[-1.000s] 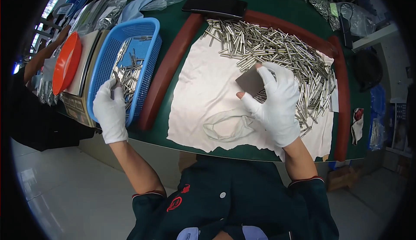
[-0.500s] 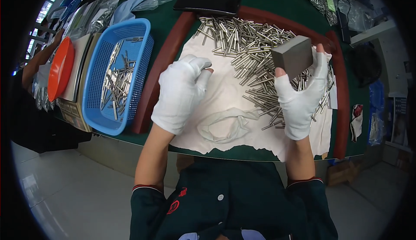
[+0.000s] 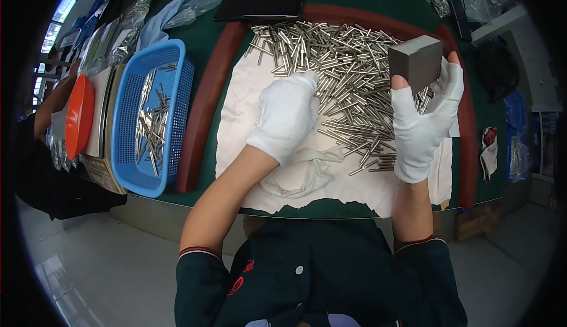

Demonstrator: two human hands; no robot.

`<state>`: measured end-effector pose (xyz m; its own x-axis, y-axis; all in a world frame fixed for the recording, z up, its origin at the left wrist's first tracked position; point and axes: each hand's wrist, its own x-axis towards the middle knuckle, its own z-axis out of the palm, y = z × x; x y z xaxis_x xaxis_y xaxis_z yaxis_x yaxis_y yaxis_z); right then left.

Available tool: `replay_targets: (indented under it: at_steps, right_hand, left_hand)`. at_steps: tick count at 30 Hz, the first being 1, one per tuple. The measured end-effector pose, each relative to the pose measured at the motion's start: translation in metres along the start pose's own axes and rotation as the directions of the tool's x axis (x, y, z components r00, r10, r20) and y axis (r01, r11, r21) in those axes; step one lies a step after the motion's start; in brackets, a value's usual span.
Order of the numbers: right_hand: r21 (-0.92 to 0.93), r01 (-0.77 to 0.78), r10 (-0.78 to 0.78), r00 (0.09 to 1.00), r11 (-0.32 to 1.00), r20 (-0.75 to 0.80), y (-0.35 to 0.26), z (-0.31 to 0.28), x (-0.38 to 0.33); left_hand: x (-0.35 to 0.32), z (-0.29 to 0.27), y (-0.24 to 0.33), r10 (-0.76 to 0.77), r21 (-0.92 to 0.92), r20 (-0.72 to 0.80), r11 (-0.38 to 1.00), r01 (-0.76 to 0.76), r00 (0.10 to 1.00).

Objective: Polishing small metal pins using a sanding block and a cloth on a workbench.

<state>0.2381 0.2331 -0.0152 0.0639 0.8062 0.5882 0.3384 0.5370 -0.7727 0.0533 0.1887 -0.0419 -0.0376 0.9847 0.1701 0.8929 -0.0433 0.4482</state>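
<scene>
Picking step: left hand cupped, grip hidden, on metal pins; right hand clamps grey block above them; next needs one pin singled out.

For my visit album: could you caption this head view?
White-gloved left hand reaches into metal pins on a white cloth; right hand lifts a grey block.

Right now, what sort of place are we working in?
Probably a factory sorting bench: a heap of metal pins on a white cloth, a blue basket holding more, and gloved hands.
</scene>
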Motion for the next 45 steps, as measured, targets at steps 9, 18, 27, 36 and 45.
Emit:
replay_targets:
  at_steps: [9,18,27,36,45]
  right_hand:
    - [0.012,-0.018,0.017,0.997,1.000,0.075,0.006,0.014,-0.003]
    - [0.108,-0.122,0.109,0.987,0.987,0.116,0.008,0.002,-0.008]
    - [0.100,-0.149,0.129,0.975,0.984,0.181,0.007,0.005,-0.009]
    - [0.215,-0.326,0.230,0.898,0.921,0.376,-0.014,0.021,-0.024]
    - [0.138,-0.359,0.250,0.833,0.923,0.494,-0.024,0.029,-0.032]
  left_hand:
    - [0.001,0.006,0.012,-0.139,0.160,-0.006,0.977,0.139,0.990]
    - [0.004,0.020,0.021,-0.253,-0.075,0.002,0.965,0.253,0.967]
    - [-0.008,-0.012,0.009,-0.157,-0.335,-0.001,0.931,0.148,0.988]
    - [-0.045,-0.051,-0.029,-0.205,-0.947,0.260,0.139,0.291,0.944]
    - [-0.074,-0.031,-0.036,-0.199,-0.942,0.276,-0.252,0.222,0.940]
